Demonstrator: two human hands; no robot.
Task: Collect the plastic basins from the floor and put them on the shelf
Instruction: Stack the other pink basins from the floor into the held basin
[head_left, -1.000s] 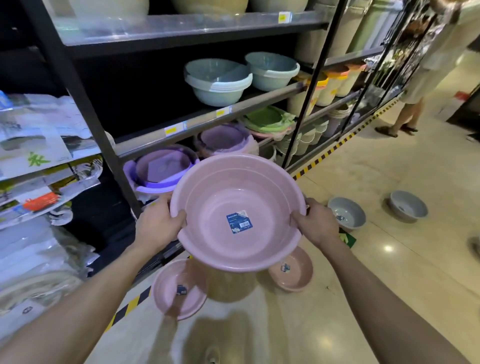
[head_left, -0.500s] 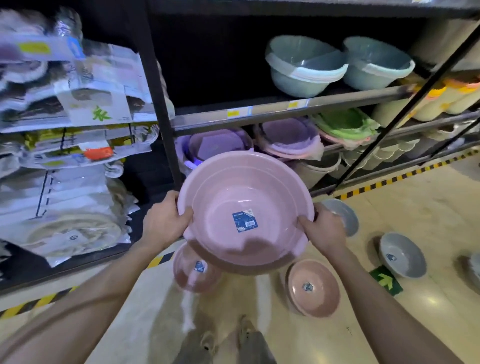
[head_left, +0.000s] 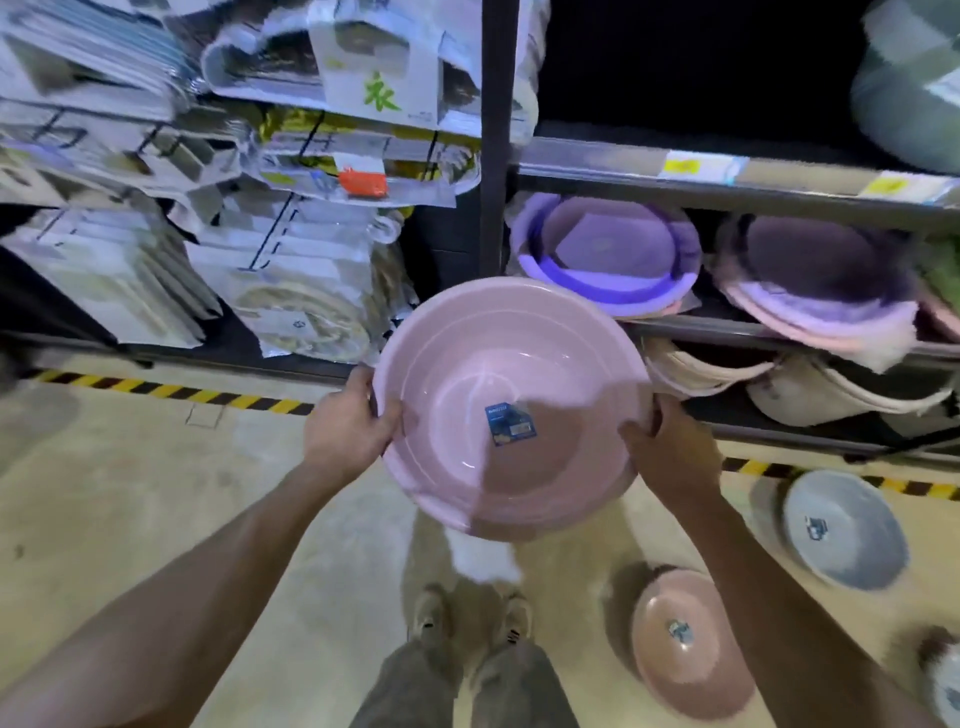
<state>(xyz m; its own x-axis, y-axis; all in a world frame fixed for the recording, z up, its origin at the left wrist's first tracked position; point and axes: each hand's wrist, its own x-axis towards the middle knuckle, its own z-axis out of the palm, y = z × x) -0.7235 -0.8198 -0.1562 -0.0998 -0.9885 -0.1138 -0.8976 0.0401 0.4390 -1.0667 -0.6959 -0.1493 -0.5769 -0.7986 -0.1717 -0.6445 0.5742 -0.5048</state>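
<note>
A large pink basin (head_left: 467, 364) with a blue sticker inside is held in the air in front of the dark shelf (head_left: 727, 182). My left hand (head_left: 348, 423) grips its left rim and my right hand (head_left: 670, 447) grips its right rim. On the floor to the right lie a smaller salmon-pink basin (head_left: 691, 639) and a grey basin (head_left: 844, 527). Another basin's edge (head_left: 943, 680) shows at the far right. Purple basins (head_left: 608, 254) sit stacked on the shelf level just beyond the held one.
A black upright post (head_left: 493, 135) splits the shelving; packaged goods (head_left: 291, 218) fill the left bay. More stacked basins (head_left: 826, 291) and cream tubs (head_left: 831, 389) fill the right bay. Yellow-black tape (head_left: 171, 389) runs along the floor. My shoes (head_left: 470, 618) stand below the basin.
The view has swung left and downward. The pink basin, still in both hands, now sits lower in front of the purple basins' shelf level; the second pink floor basin is hidden behind it.
</note>
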